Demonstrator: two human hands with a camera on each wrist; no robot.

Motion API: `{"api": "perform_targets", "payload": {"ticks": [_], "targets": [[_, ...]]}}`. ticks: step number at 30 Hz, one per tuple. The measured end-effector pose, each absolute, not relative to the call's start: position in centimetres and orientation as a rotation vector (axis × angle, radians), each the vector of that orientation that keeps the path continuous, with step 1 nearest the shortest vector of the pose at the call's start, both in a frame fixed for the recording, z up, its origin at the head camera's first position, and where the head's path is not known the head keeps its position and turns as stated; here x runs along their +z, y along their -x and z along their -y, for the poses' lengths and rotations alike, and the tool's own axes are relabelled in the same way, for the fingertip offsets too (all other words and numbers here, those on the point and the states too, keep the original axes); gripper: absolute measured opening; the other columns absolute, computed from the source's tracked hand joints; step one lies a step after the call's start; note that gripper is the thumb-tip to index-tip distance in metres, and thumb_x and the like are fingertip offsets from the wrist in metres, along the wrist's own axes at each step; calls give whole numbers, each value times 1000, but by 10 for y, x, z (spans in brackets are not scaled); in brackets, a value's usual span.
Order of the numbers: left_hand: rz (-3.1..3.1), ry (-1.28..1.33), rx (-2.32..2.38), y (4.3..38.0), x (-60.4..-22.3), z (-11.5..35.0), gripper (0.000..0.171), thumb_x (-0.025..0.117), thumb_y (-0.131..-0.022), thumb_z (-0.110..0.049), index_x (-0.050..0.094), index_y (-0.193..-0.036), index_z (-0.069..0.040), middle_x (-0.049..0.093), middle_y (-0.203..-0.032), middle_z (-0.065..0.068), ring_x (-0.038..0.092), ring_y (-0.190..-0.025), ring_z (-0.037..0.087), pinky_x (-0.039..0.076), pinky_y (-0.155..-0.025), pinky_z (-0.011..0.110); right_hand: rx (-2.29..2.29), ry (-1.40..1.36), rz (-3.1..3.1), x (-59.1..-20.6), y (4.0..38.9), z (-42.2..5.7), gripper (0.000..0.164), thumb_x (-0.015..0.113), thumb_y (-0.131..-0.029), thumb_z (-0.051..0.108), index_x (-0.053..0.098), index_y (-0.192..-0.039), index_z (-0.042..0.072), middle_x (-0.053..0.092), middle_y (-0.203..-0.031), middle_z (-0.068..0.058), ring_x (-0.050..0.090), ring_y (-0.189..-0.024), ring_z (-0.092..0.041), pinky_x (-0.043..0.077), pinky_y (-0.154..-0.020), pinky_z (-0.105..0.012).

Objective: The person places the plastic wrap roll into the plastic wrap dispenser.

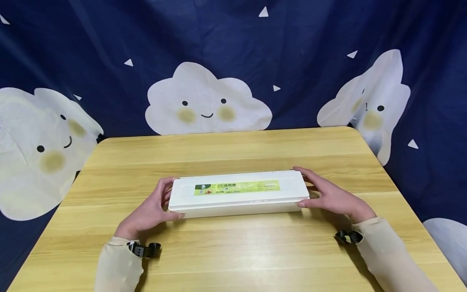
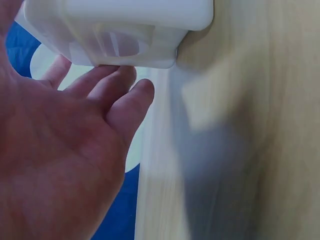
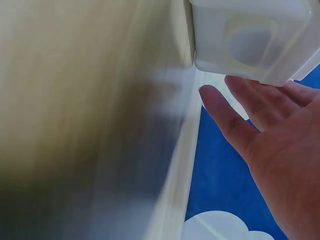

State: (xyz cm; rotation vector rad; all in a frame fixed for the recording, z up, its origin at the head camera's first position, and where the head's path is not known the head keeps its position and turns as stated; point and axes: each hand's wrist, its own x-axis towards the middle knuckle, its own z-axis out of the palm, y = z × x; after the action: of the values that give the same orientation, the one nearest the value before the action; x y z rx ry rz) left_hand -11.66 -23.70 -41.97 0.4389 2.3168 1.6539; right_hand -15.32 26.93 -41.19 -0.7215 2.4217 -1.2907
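A long white cling film box (image 1: 238, 196) with a green and yellow label lies crosswise on the wooden table, lid down flat. My left hand (image 1: 151, 207) grips its left end, thumb on the near side and fingers round the far side. At the other end, my right hand (image 1: 330, 195) holds the box the same way. The left wrist view shows the box's left end (image 2: 125, 35) above the fingers of the left hand (image 2: 65, 135). In the right wrist view, the right hand's fingers touch the far side of the box's right end (image 3: 250, 40).
The light wooden table (image 1: 248, 251) extends around the box on all sides. Behind it hangs a dark blue curtain (image 1: 299, 36) with white clouds and small triangles. Each wrist wears a black strap with a small device.
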Motion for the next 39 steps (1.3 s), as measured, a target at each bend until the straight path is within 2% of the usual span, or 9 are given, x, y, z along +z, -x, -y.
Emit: {"api": "perform_targets", "payload": {"ticks": [5, 11, 16, 21, 30, 35, 39], "targets": [[-2302, -407, 1672, 116, -421, 239, 91, 84, -78, -8, 24, -147, -13, 38, -149, 12, 40, -133, 27, 41, -98, 21, -1301, 715, -2414, -412, 153, -269, 92, 80, -84, 31, 23, -156, 24, 36, -151, -5, 38, -134, -29, 35, -103, -56], [-2287, -413, 1686, 117, -420, 236, 92, 85, -77, -9, 25, -147, -15, 36, -151, 11, 35, -137, 28, 37, -101, 18, -1306, 707, -2412, -413, 153, -272, 92, 80, -84, 30, 22, -156, 25, 34, -151, -4, 39, -133, -30, 38, -101, -54], [-2321, -408, 1658, 117, -418, 235, 92, 86, -75, -11, 27, -146, -14, 37, -151, 13, 35, -137, 30, 34, -101, 15, -1317, 664, -2376, -414, 151, -271, 92, 79, -84, 29, 21, -155, 32, 34, -150, -6, 45, -127, -33, 42, -98, -47], [-2337, -402, 1649, 117, -419, 235, 93, 87, -75, -10, 26, -146, -12, 37, -150, 14, 35, -137, 31, 33, -101, 14, -1321, 662, -2356, -414, 151, -270, 92, 79, -85, 28, 19, -155, 30, 32, -150, -12, 48, -124, -35, 43, -97, -42], [-2331, -412, 1638, 120, -419, 234, 97, 88, -73, -12, 24, -147, -14, 36, -151, 13, 35, -137, 30, 35, -101, 15, -1326, 672, -2325, -414, 151, -272, 87, 75, -89, 26, 17, -154, 32, 34, -148, -12, 51, -122, -32, 45, -96, -30], [-2294, -453, 1669, 119, -420, 237, 93, 83, -79, -8, 22, -150, -13, 35, -152, 13, 37, -136, 29, 39, -100, 19, -1264, 726, -2370, -413, 154, -271, 90, 76, -88, 30, 16, -155, 26, 37, -147, -10, 46, -127, -29, 41, -102, -38], [-2300, -481, 1657, 119, -421, 238, 88, 77, -85, -9, 22, -154, -18, 33, -153, 13, 37, -135, 30, 40, -100, 20, -1247, 729, -2415, -413, 155, -270, 92, 79, -85, 33, 20, -154, 20, 42, -144, -7, 43, -129, -27, 37, -103, -50]]}}
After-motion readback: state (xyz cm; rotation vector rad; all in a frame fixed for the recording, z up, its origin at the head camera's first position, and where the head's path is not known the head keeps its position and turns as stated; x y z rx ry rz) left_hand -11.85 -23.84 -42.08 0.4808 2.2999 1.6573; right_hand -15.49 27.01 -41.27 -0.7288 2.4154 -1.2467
